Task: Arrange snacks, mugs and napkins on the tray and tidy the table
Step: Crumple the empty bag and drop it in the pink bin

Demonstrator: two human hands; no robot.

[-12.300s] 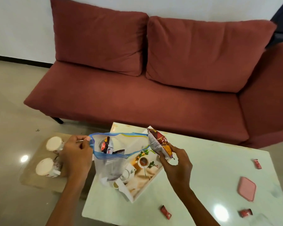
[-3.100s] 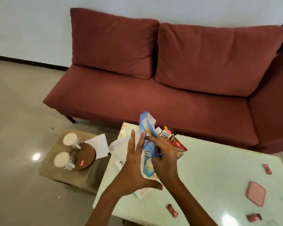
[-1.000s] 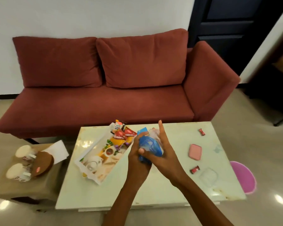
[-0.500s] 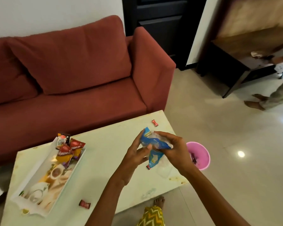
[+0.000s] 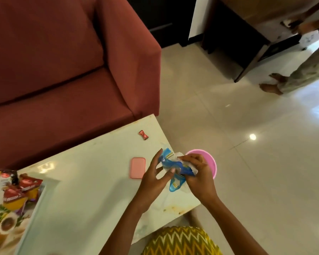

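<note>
Both hands hold a crumpled clear plastic bag with a blue zip strip (image 5: pixel 175 167) over the table's right edge. My right hand (image 5: pixel 198 176) is closed around the bag. My left hand (image 5: pixel 153 178) pinches it with thumb and fingertips, the other fingers spread. The picture-printed tray (image 5: pixel 29 216) lies at the far left of the pale table (image 5: pixel 85 196), with several red and orange snack packets (image 5: pixel 17 188) piled at its far end. No mugs or napkins are in view.
A pink bin (image 5: pixel 209 161) stands on the floor just beyond my hands. A pink flat case (image 5: pixel 137 167) and a small red candy (image 5: pixel 143 135) lie on the table. The red sofa (image 5: pixel 63 70) runs behind. Another person's feet (image 5: pixel 271 83) stand at the far right.
My view has swung further right and down. The hands have carried the crumpled bag towards the table's right edge, close to the pink bin. The tray has slid to the frame's left.
</note>
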